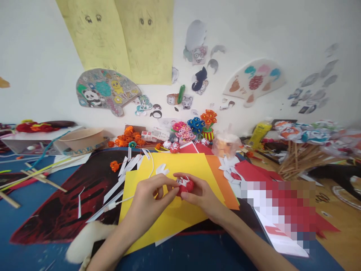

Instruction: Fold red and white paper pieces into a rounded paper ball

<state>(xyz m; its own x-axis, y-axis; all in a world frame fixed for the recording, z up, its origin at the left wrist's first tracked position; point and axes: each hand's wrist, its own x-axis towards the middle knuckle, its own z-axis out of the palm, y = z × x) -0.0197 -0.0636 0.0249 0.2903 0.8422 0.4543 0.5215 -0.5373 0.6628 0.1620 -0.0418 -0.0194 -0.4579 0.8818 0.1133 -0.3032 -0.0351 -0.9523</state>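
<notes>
A small red and white ball of folded paper [186,187] is held above yellow sheets of paper [172,222]. My right hand [202,192] curls around its right side, with the thumb at the front and a finger over the top. Thumb and fingertips of my left hand [154,195] pinch at the ball's left side; what exactly lies between them is too small to tell. A cut white paper piece [162,169] rests on the yellow sheets just behind my left hand. Farther back stands a similar red and white ball [175,147].
White paper strips [113,188] and a white cable [126,199] lie to the left. Red paper [259,177] and a partly pixelated area are at the right. Sticks topped with wrapped balls [293,150], a yellow bottle [260,132] and a bowl [81,141] stand toward the back.
</notes>
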